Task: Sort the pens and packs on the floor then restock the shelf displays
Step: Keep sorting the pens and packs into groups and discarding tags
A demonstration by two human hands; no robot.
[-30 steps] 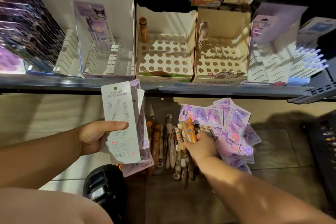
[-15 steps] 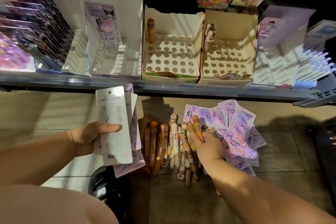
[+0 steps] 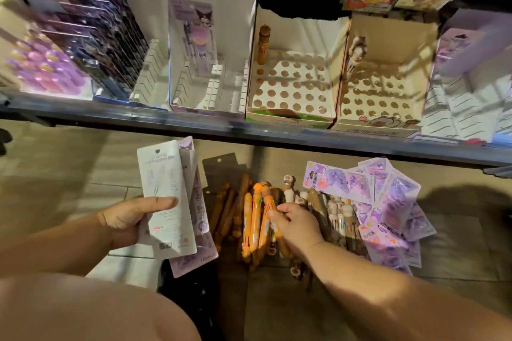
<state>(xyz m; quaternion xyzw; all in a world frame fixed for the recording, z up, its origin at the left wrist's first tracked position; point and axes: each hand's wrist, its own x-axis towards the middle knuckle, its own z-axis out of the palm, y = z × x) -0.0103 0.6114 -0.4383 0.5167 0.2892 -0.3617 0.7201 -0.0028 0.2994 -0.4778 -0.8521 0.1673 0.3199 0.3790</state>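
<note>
My left hand (image 3: 130, 220) grips a fanned stack of white and purple carded pen packs (image 3: 169, 196), held upright below the shelf edge. My right hand (image 3: 297, 227) pinches an orange multicolour pen (image 3: 267, 203) over a pile of orange, brown and white character pens (image 3: 238, 213) on the floor. A heap of purple packs (image 3: 385, 202) lies to the right of the pens. On the shelf, a white slotted pack display (image 3: 213, 83) holds one purple pack. Beside it stand two holed pen boxes: one (image 3: 293, 86) with a single brown pen, another (image 3: 379, 91) with a single white character pen.
The metal shelf edge (image 3: 249, 130) runs across above the floor pile. Full purple displays (image 3: 69, 44) stand at the shelf's left, a white slotted display (image 3: 465, 97) at its right. A dark object (image 3: 191, 293) sits on the tiled floor by my knee (image 3: 83, 310).
My right hand shifted left across the pen pile and now pinches the orange pen lower over the orange pens. My left hand kept its stack, moving slightly right.
</note>
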